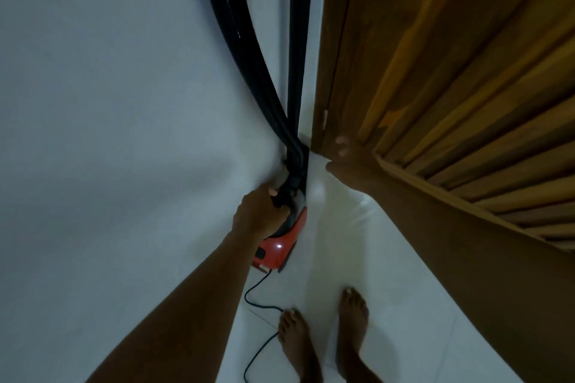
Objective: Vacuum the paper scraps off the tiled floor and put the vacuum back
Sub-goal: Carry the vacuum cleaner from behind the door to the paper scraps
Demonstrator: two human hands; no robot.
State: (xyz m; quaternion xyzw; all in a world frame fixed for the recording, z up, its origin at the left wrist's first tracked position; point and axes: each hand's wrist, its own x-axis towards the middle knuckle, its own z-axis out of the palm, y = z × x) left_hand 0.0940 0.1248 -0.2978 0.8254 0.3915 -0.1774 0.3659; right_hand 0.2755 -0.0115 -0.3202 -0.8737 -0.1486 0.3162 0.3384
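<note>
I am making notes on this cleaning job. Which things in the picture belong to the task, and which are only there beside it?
Belong to the task:
- red vacuum, gripped by the left hand
- black hose, standing against the wall
- power cord
- tiled floor

Only there:
- wooden door, touched by the right hand
- bare feet

hose (pixel 249 40) cut off above, right hand (pixel 351 162) blurred
</note>
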